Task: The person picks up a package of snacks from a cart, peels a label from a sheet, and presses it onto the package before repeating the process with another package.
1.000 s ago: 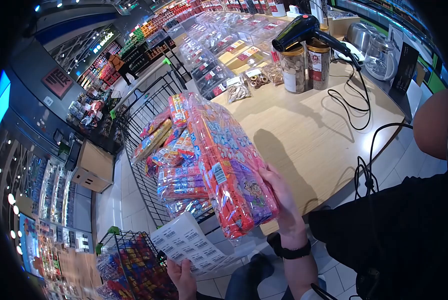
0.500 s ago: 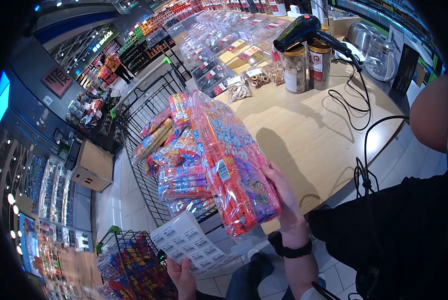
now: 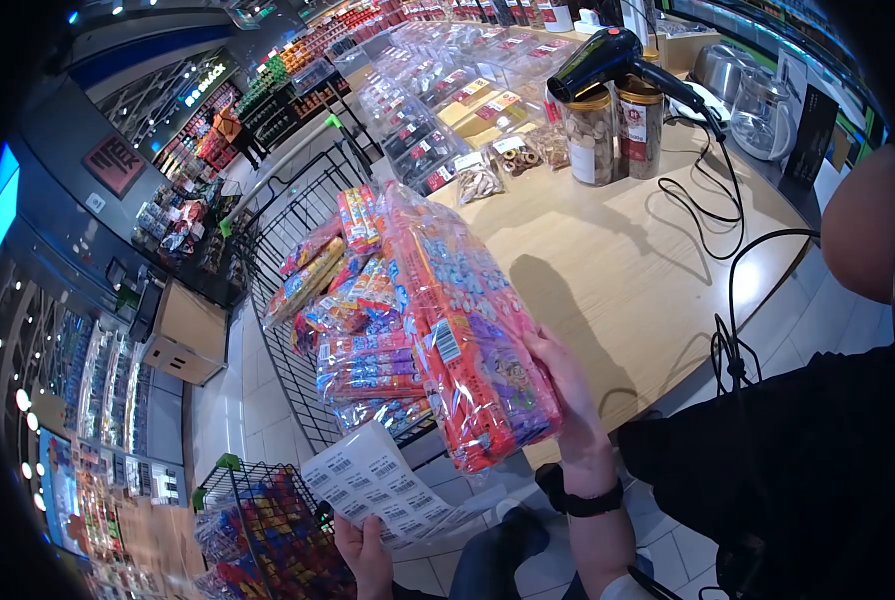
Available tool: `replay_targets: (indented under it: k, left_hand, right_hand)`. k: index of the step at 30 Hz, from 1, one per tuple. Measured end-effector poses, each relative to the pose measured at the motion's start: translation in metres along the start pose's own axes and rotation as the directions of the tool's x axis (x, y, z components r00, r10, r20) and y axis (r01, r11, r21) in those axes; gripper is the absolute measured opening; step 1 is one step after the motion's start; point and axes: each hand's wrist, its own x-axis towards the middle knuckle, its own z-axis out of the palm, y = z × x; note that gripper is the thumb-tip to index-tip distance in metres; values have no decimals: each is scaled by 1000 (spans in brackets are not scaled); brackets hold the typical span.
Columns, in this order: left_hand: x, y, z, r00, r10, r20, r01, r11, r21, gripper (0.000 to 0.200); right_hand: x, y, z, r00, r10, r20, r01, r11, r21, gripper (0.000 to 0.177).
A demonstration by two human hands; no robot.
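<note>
My right hand (image 3: 566, 385) grips the side of a large clear-wrapped multipack of snack packets (image 3: 468, 330), red and purple with a white barcode label facing me. The pack is held up at a tilt, above the near end of a wire shopping cart and beside the wooden table. Lower left, my left hand (image 3: 365, 553) pinches the bottom edge of a sheet of barcode stickers (image 3: 378, 487), printed in rows on white paper. Several similar colourful snack packs (image 3: 368, 355) lie heaped in the cart behind the held one.
The wire shopping cart (image 3: 286, 210) stands left of the wooden table (image 3: 658, 300). A black hair dryer (image 3: 598, 65) rests across two jars (image 3: 590, 140), its cord trailing over the table. A second basket (image 3: 258, 520) of wrapped goods stands lower left. Farther back, a person (image 3: 230, 130) stands near shelves.
Almost nothing differs. The wrapped multipack has shifted very slightly in my right hand; the sticker sheet stays in place.
</note>
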Motion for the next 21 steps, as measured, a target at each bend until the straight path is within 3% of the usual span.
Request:
replay_targets:
  k: [5, 11, 21]
  left_hand:
    - [4, -8, -2, 1000, 17, -22, -18, 998, -59, 39]
    - [4, 6, 3, 999, -19, 46, 16, 998, 62, 43]
    - [3, 16, 14, 999, -46, -11, 47, 993, 109, 45]
  right_hand:
    - [2, -2, 1, 1000, 9, 0, -9, 1000, -14, 13]
    - [1, -5, 3, 1000, -4, 22, 4, 1000, -11, 13]
    - [2, -3, -2, 999, -8, 34, 9, 999, -33, 17]
